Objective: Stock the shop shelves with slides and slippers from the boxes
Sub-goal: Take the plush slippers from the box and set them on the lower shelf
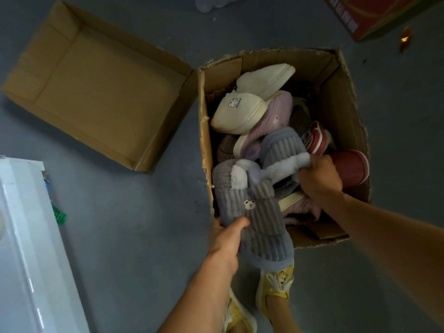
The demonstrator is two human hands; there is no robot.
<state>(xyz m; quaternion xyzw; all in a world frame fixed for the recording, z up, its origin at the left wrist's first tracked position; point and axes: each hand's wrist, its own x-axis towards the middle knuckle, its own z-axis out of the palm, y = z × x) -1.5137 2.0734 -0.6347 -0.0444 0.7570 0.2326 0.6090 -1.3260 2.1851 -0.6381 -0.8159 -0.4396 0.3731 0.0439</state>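
Note:
An open cardboard box [346, 97] on the floor holds several slippers. My left hand [225, 241] grips a grey ribbed slipper [262, 224] with a small bear badge at the box's near left corner, its toe hanging over the rim. My right hand [317, 176] grips the fluffy cuff of a second grey ribbed slipper [281, 147] lying inside the box. Two cream slippers [240, 111] lie on top at the back, over a lilac one [278, 111]. Red slippers [348, 167] sit at the right side.
A shallow empty cardboard box [96, 92] lies open on the grey floor to the left. A white shelf edge [26, 236] runs along the lower left. A red carton [374, 15] stands at the top right. My feet in yellow shoes [276, 284] stand just before the box.

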